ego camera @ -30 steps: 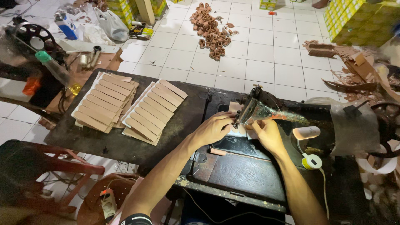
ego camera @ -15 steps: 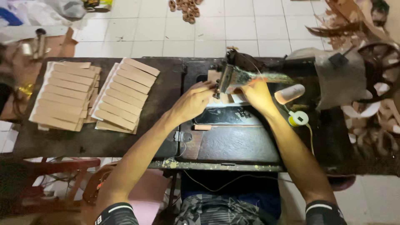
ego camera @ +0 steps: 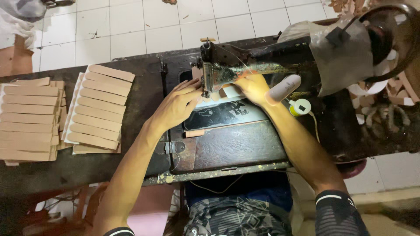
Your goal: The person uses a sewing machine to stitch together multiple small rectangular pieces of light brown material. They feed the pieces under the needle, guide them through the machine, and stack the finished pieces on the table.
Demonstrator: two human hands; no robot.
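A dark tabletop (ego camera: 131, 170) carries an old sewing machine (ego camera: 245, 65), and well to the machine's left lie two fanned stacks of tan strips (ego camera: 98, 109). The left hand (ego camera: 177, 107) lies flat with fingers spread, pressing a pale strip (ego camera: 223, 94) just left of the machine's needle. The right hand (ego camera: 253, 87) pinches the same strip just right of the needle, under the machine's arm, beside a small white lamp (ego camera: 284, 89).

Dim, warm light is falling from above, leaving the dark wooden work table (ego camera: 131, 161) murky. The white tiled floor (ego camera: 144, 30) beyond both hands is glaring pale. Edges are bending slightly, and the bottom corners are sinking into soft shadow.
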